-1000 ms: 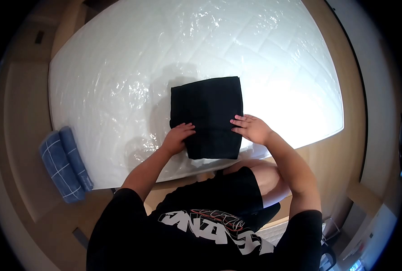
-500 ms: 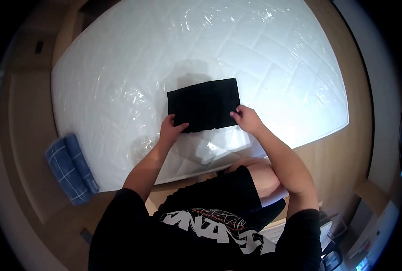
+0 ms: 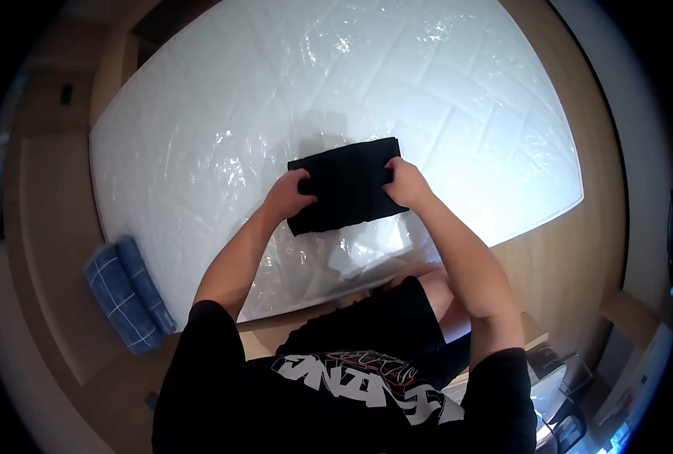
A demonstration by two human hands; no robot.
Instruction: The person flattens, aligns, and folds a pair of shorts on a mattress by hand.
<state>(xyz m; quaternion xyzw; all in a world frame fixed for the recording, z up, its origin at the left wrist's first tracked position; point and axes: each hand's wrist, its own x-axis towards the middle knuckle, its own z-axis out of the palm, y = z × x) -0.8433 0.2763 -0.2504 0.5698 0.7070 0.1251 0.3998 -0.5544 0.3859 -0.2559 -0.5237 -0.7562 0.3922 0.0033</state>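
Now folded shorter than a second ago, the black cloth point(image 3: 349, 188) is compact, my left hand point(image 3: 286, 197) grasping its left side, my right hand point(image 3: 410, 185) its right.

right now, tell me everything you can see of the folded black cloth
The black cloth looks plain and matte, folded into a flat, roughly rectangular bundle, lying slightly askew in view. The left hand holds its left side, the right hand its right. It is over the plastic-wrapped white mattress; whether it touches the mattress is unclear.
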